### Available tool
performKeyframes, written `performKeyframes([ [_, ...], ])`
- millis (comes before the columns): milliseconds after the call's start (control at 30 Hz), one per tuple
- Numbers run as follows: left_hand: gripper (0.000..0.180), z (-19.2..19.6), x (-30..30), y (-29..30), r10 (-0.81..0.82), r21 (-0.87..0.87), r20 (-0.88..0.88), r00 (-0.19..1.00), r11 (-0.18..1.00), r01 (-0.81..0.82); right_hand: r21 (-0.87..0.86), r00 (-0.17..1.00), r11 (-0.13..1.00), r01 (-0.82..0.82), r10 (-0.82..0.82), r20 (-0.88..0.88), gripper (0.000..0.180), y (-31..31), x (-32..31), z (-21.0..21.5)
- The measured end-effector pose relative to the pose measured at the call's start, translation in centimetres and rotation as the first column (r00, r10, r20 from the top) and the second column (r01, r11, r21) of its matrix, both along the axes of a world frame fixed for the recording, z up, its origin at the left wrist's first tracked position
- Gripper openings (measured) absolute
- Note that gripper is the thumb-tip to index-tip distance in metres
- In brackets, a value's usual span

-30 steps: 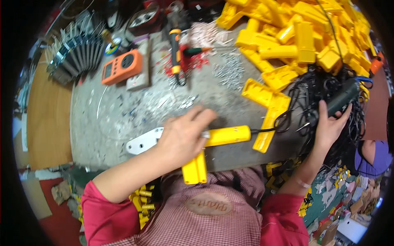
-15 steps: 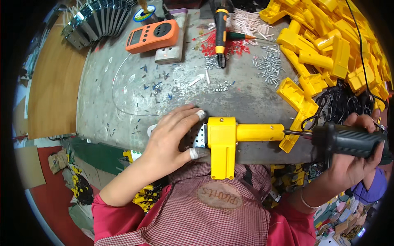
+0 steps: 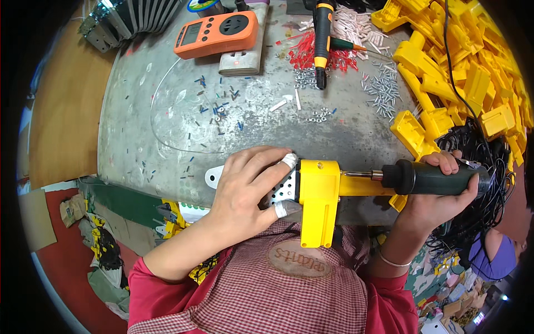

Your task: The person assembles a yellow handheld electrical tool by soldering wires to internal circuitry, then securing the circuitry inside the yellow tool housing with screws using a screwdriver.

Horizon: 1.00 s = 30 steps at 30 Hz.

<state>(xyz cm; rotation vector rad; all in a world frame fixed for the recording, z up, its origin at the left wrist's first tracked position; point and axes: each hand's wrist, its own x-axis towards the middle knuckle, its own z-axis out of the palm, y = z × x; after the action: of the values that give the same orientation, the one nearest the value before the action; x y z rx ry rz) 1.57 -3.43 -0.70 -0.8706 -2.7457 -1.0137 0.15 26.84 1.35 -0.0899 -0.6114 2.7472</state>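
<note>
We're seeing the dark power driver (image 3: 431,178) sliding leftward, its bit (image 3: 361,174) now pointing at the yellow housing (image 3: 319,203). The right hand (image 3: 439,203) is gripping the driver; the left hand (image 3: 245,183) is clasping the perforated metal plate (image 3: 286,188), seemingly bracing the housing, which is overhanging the table's (image 3: 261,131) near edge.

Yellow Housing (image 3: 319,183), Dark Green Driver (image 3: 425,181), Checked Apron (image 3: 278,300)

Housing: solid yellow. Perforated plate (image 3: 285,188): white, dotted with dark holes. Driver: dark green body, silver shaft (image 3: 359,174). Finger wraps (image 3: 290,160): white. Apron: fine red-and-white check, brownish oval patch (image 3: 298,259). Sleeves (image 3: 158,295): plain crimson. Bench (image 3: 278,133): mottled grey, which I see flecked with blue. Far side, left to right: orange meter (image 3: 217,34), red pieces (image 3: 305,53), whitish tubes (image 3: 364,25), yellow shells (image 3: 475,83).
</note>
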Motion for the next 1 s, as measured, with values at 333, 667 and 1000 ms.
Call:
performKeyframes([
  [333,0.054,-0.1,0.0,0.0,0.008,0.024,0.018,1.000,1.000,-0.008,0.012,0.998,0.999,0.041,-0.041,0.053,0.043,-0.5,-0.2,-0.5],
  [667,0.053,-0.7,0.0,0.2,0.011,0.072,-0.015,1.000,0.997,-0.010,0.006,0.999,0.999,-0.035,0.035,-0.016,0.043,-1.1,-0.6,-0.1],
  [1000,0.054,-0.5,0.0,0.2,0.021,0.072,-0.001,1.000,0.997,-0.021,0.104,0.995,0.990,0.095,-0.097,0.017,0.043,-1.4,3.3,0.3],
])
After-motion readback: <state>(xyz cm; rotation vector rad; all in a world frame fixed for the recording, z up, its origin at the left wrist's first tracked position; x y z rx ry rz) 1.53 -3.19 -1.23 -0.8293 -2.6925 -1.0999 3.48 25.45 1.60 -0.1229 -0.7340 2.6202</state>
